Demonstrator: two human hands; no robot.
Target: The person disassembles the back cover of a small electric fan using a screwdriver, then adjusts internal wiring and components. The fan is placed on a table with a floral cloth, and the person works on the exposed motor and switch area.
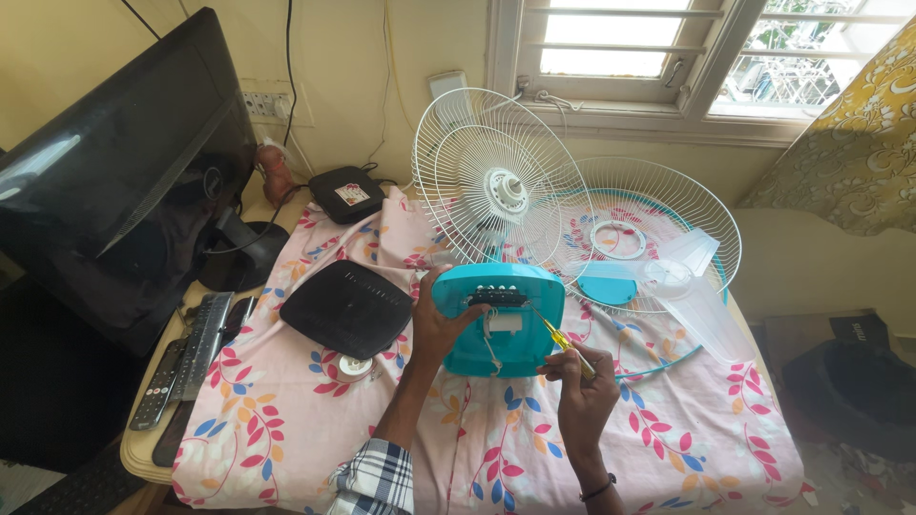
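A turquoise fan base (pixel 499 320) with a white wire rear guard (pixel 496 181) stands on a floral cloth. My left hand (pixel 439 322) grips the left side of that base. In my right hand (pixel 577 383) is a yellow-handled screwdriver (pixel 561 339), its tip pointing up-left at the black control panel (pixel 497 297) on the base. A white cord hangs down the front of the base.
A second wire guard (pixel 668 205), a clear fan blade (pixel 692 286) and a turquoise cap (pixel 606 283) lie to the right. Two black router boxes (pixel 345 307) sit left of the fan. A monitor (pixel 114 181), keyboard and remotes (pixel 157 381) stand at far left.
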